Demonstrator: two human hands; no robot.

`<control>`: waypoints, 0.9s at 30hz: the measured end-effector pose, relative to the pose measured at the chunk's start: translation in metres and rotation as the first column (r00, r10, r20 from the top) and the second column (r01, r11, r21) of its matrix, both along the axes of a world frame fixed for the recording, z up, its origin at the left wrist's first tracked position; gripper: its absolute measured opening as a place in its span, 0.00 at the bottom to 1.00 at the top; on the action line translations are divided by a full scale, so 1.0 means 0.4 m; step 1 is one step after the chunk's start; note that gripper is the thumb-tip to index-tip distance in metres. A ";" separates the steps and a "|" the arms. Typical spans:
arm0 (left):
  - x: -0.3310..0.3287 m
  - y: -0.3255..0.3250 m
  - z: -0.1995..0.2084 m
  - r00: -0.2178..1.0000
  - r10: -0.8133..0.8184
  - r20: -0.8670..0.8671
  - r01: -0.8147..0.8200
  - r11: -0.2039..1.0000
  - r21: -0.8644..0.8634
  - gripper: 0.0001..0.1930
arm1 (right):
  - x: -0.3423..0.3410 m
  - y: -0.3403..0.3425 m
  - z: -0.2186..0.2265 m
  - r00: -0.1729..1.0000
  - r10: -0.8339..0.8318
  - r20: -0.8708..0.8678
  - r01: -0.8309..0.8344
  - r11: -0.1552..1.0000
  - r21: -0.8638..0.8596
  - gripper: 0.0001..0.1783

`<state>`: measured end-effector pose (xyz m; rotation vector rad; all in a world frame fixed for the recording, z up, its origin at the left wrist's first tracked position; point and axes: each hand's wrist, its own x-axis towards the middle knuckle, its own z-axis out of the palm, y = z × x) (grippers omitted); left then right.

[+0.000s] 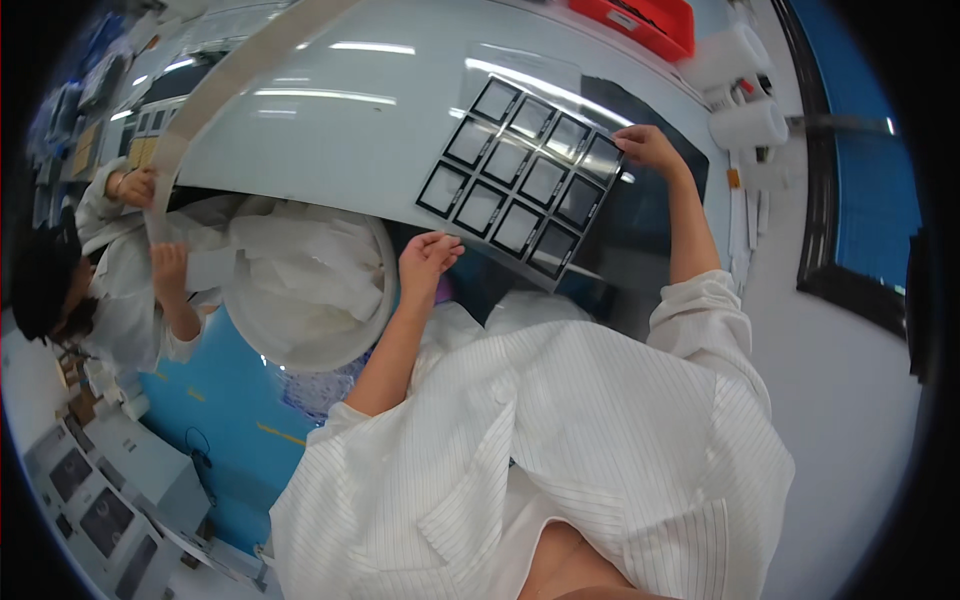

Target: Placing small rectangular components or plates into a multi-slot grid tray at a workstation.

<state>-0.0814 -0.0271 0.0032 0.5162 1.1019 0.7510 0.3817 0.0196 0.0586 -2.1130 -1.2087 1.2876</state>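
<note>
A clear sheet with black square frames (pixel 512 172), laid out in rows, is held tilted over the table's near edge. My right hand (pixel 650 150) pinches its far right corner between thumb and fingers. At the near left edge of the sheet, my left hand (pixel 430 262) has its fingertips pressed together on the margin. Bright ceiling light reflects off the sheet's far side. Under and to the right of it lies a dark, glossy mat (pixel 665 215).
A pale table (pixel 330 130) spreads ahead. A red bin (pixel 640 22) and white rolls (pixel 748 124) stand at the far right. On the left sits a round white tub (pixel 385 290) with white film inside. A co-worker (pixel 120 260) holds a long pale strip (pixel 190 125).
</note>
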 end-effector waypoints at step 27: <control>0.080 -0.022 -0.031 0.841 -0.537 0.072 0.510 0.830 0.225 0.08 | -0.623 -0.371 0.030 0.696 0.310 0.647 -0.483 0.870 0.102 0.42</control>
